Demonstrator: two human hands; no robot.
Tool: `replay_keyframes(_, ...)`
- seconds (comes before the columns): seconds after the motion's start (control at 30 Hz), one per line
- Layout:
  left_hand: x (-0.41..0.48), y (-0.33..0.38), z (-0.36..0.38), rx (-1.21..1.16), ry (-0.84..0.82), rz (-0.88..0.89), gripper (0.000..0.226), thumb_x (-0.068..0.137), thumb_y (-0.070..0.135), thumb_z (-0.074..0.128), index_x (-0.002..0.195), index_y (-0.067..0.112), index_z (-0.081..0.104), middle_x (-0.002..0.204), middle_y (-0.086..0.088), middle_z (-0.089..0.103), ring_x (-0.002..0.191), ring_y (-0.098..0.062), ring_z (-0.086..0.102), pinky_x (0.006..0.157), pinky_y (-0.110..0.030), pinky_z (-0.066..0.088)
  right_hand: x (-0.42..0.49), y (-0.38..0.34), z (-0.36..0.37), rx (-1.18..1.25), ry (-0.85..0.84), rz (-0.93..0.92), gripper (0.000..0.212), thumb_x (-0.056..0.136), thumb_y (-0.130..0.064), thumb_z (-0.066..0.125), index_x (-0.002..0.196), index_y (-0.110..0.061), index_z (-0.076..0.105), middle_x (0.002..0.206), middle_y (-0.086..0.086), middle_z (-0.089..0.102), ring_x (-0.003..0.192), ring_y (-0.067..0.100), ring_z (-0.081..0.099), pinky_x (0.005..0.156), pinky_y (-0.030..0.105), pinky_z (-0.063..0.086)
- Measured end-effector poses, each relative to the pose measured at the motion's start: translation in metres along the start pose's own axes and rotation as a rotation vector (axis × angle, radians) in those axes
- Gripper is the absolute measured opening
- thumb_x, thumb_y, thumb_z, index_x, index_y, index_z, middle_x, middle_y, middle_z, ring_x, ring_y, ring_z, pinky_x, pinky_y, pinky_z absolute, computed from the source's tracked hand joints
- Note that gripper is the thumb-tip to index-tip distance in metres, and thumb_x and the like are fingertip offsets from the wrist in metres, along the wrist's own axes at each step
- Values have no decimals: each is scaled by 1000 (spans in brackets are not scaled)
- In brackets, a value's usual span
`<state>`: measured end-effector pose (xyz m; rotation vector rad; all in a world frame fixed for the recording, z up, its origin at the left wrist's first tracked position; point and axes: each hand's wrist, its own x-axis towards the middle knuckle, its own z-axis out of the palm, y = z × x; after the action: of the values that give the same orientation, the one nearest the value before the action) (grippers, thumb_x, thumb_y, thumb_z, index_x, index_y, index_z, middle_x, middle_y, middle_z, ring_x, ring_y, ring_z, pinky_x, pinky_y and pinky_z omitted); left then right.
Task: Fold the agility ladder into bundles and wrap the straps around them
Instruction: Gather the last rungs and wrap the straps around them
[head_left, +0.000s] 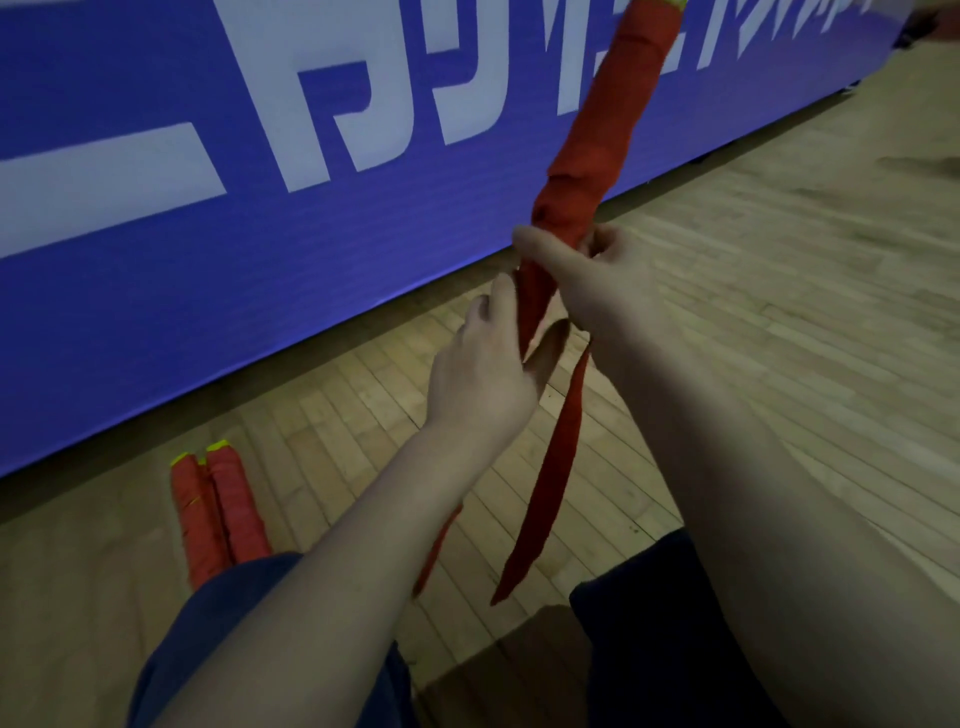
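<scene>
Obs. Wrapped bundle: red, held in the air and tilted, running from the hands at centre up toward the far right edge of the view. A yellow-green tip shows at its top.

Strap: it leaves the low end of the bundle and hangs slack toward the near floor. A 2nd tail hangs left of it, partly hidden behind the left forearm.

Handling (judgement):
- The bundle holds a straight line, so it looks stiff along its length and probably light.
- The strap is soft, flat webbing that drapes and may twist. It needs tension or the turns may loosen.
- The best hold seems to be round the low end of the bundle, with the other hand on the strap close to where it leaves.

Right hand: fingers curled round the low end of the bundle, thumb lying across its near side. A firm closed grip.

Left hand: just below and left of the right hand, fingers and thumb closed on the strap where the red narrows.

Other: 2 finished bundles lie side by side on the floor at near left, close to the blue banner.
</scene>
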<state>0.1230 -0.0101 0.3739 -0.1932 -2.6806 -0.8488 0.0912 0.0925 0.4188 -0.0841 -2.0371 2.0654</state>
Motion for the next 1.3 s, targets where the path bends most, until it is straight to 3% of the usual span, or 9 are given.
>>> replay_keyframes(0.13,12,-11,-17,-850,-140,-177,46,81,47,67,115,19,53,104,3,66,86,-4,66,73,-26,50,4,-4,-15,253,-210,-11,40,80,-30,75,106,-7,57,87,20,67,69,25,65,60,35,48)
replay_keyframes(0.3,7,-11,-31,-1143,-571,-202,37,88,43,54,98,9,66,87,-13,70,83,-27,67,77,-38,55,-7,-9,-17,466,-453,-72,22,94,-22,57,106,-4,57,97,23,69,84,23,71,69,30,55)
replay_keyframes(0.47,7,-7,-37,-1211,-434,-195,38,84,36,57,98,1,61,76,-16,71,67,-24,70,64,-32,57,4,-14,-29,163,-365,-84,34,86,-39,69,84,-9,54,77,28,52,39,11,36,36,20,24)
replay_keyframes(0.63,8,-12,-25,-886,-32,-247,25,92,32,67,88,7,64,75,-13,72,64,-23,69,63,-37,57,7,-4,-30,-117,-340,-92,35,91,-27,68,68,-13,45,72,15,70,32,8,33,34,21,25)
replay_keyframes(0.77,-1,-7,-17,-498,174,-171,28,94,39,62,76,18,56,65,-5,58,52,-2,52,47,-17,37,-2,2,-10,-257,-283,-190,26,91,-22,67,79,-6,51,52,3,44,34,9,34,35,23,28)
replay_keyframes(0.9,-1,-7,-17,-266,189,-135,11,100,32,49,102,21,44,91,6,50,81,-9,51,60,-13,33,-10,-9,-8,-60,-374,-130,17,76,-15,64,76,-6,49,46,-3,39,35,12,31,36,23,24)
replay_keyframes(1.0,2,-3,-12,-223,182,-164,24,101,36,44,111,15,43,105,-3,51,93,-16,51,71,-25,35,-12,-15,-7,32,-388,-91,25,76,-25,63,72,-3,51,45,0,36,33,14,29,37,24,21)
replay_keyframes(1.13,0,4,2,36,94,-264,46,103,33,41,139,5,32,135,-14,41,123,-26,43,91,-33,38,-15,-7,1,-180,-245,-140,47,77,-47,78,80,-4,58,56,-6,45,44,5,42,46,23,36)
replay_keyframes(1.3,-5,-3,1,121,163,-121,60,101,34,46,150,9,23,136,-12,39,125,-26,41,102,-39,40,-5,2,0,-194,-183,-161,35,78,-24,80,66,-11,50,57,-5,44,52,8,42,58,31,38)
